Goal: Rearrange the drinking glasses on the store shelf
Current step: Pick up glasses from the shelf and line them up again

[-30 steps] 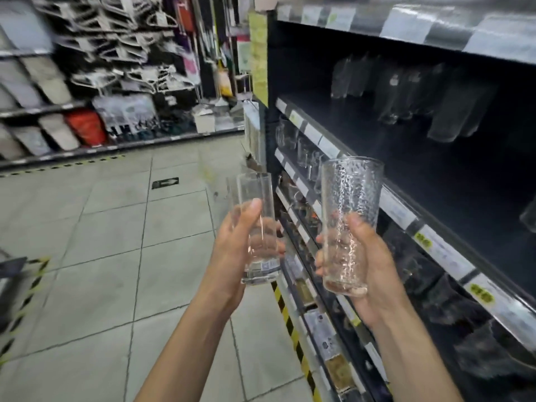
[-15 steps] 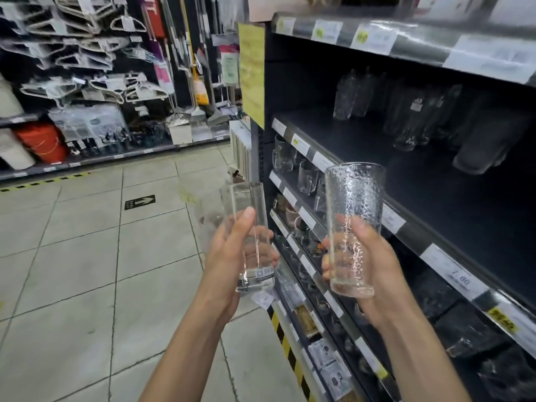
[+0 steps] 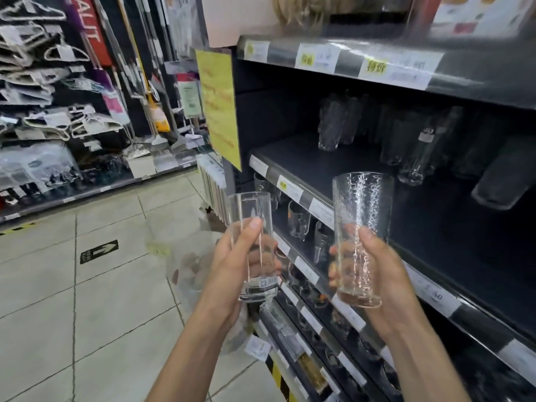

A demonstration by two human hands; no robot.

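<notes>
My left hand (image 3: 235, 264) grips a plain clear tall glass (image 3: 251, 210) upright, thumb along its near side. A wider clear glass with a hammered texture (image 3: 362, 204) stands upright in my right hand (image 3: 380, 274), fingers wrapped round its lower half. Both glasses hover in the aisle just in front of the dark shelf (image 3: 313, 166). Several more clear glasses (image 3: 333, 126) stand in a row at the back of that shelf, blurred.
A higher shelf edge with price tags (image 3: 316, 58) overhangs the glass shelf. Lower shelves hold mugs and glassware (image 3: 298, 220). A yellow sign (image 3: 220, 105) hangs at the shelf's end. Tiled floor (image 3: 87, 300) stretches left toward racks of hangers (image 3: 43, 62).
The view has tilted up and turned toward the shelf, bringing the upper shelf edge into sight. Both hands keep the same hold on their glasses, at about the same place before me.
</notes>
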